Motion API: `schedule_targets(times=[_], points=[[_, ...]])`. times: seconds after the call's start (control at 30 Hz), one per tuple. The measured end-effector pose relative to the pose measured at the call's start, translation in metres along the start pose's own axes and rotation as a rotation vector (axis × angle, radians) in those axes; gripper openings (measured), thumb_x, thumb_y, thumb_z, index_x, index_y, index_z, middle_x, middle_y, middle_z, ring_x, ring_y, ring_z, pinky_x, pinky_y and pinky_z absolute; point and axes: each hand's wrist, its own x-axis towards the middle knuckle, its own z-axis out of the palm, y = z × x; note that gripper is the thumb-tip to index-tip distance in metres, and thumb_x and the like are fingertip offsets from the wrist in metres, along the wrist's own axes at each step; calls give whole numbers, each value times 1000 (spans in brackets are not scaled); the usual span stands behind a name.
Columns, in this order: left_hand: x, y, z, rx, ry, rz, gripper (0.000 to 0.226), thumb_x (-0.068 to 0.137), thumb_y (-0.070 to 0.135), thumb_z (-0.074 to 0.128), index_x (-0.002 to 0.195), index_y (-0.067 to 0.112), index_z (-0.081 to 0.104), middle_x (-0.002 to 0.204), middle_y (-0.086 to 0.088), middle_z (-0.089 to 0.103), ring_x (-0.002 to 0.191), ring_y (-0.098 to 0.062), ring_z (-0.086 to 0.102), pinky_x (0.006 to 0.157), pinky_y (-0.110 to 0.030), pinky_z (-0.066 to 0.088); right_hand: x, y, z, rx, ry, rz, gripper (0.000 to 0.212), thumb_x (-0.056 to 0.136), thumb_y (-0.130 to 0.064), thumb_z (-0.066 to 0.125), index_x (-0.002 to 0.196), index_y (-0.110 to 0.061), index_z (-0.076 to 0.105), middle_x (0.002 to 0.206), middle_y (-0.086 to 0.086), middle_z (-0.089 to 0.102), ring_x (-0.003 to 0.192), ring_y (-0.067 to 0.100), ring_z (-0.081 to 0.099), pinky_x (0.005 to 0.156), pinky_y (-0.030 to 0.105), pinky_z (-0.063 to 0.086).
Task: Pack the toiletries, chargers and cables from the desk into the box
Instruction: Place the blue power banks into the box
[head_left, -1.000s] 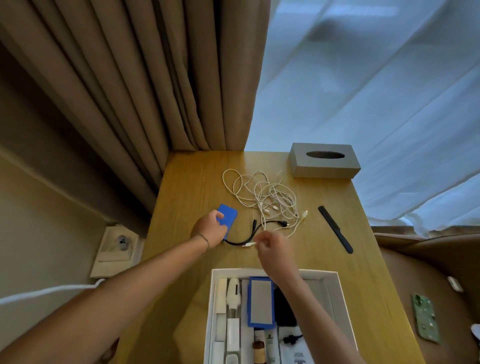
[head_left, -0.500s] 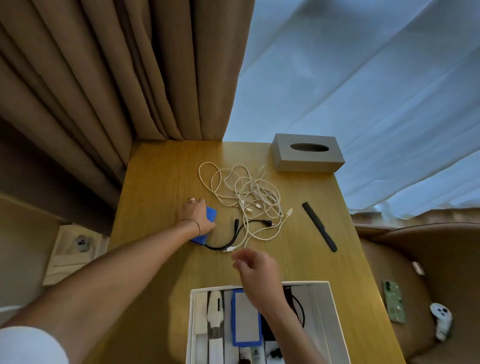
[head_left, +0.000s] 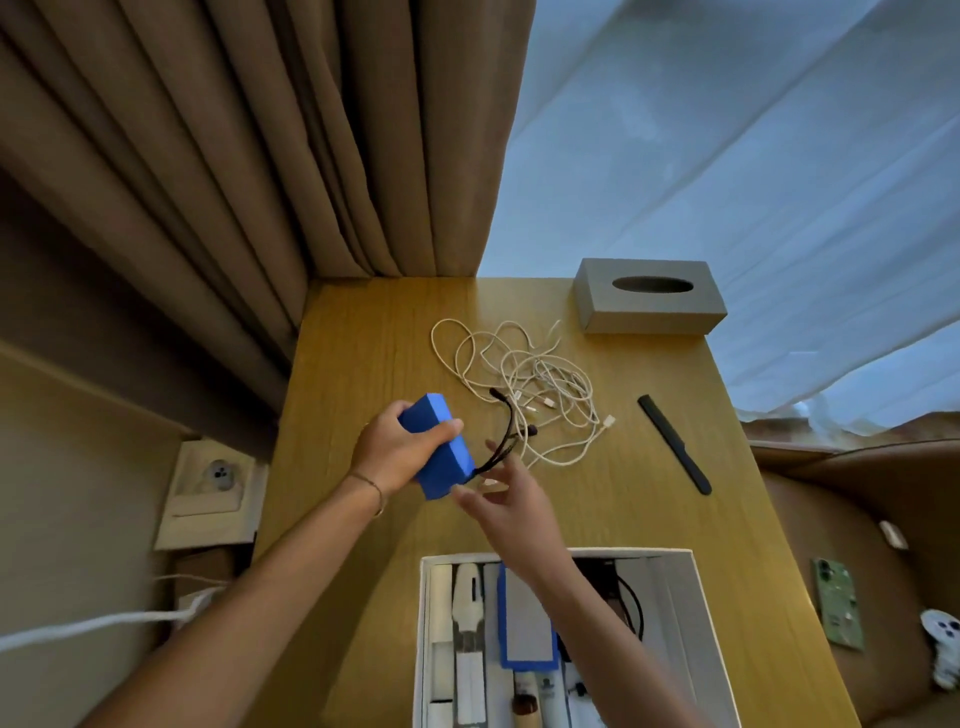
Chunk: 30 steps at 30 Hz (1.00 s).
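Note:
My left hand (head_left: 393, 451) grips a blue power bank (head_left: 440, 448) and holds it lifted above the wooden desk (head_left: 358, 353). A short black cable (head_left: 505, 434) hangs from its lower end. My right hand (head_left: 506, 496) is just below it with fingers spread, near the cable's end, holding nothing that I can see. A tangle of white cables (head_left: 524, 384) lies on the desk behind. The white box (head_left: 696, 613) sits at the near edge and holds a second blue-edged device, white chargers, small bottles and a black cable.
A black comb (head_left: 674, 451) lies right of the cables. A grey tissue box (head_left: 649, 304) stands at the back right. Curtains hang behind the desk. A wall socket (head_left: 218, 475) is left of it. A phone (head_left: 837, 603) and a white controller lie on the seat at right.
My left hand has lifted the blue power bank off the desk, its black cable trailing. My right hand rose from over the box toward the power bank's lower end.

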Motion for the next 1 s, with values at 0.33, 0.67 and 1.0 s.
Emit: schedule_targets(times=[0.33,0.67,1.0], points=[[-95,26,-17,375,151,420,59,89,51,63,143,36,41,140,12,42,122,-4,45,94,-24,45,-37,-3,-16,158,-29,-229,56,91,-8,70,133,-41,50,101,-1,69,93,15,72,80,43,62],[-75,98,21,935,-594,717,19,100,19,53,111,25,68,136,4,59,133,-17,46,110,-43,39,-69,-3,-73,143,-246,-299,53,88,-32,65,137,-49,51,112,15,65,100,44,59,90,60,50],[-72,104,22,460,-671,442,35,106,26,41,78,15,58,67,-3,54,60,-15,55,61,-25,48,-86,21,-116,413,-94,-110,29,97,-17,64,126,-23,61,95,10,69,80,9,68,62,23,55]])
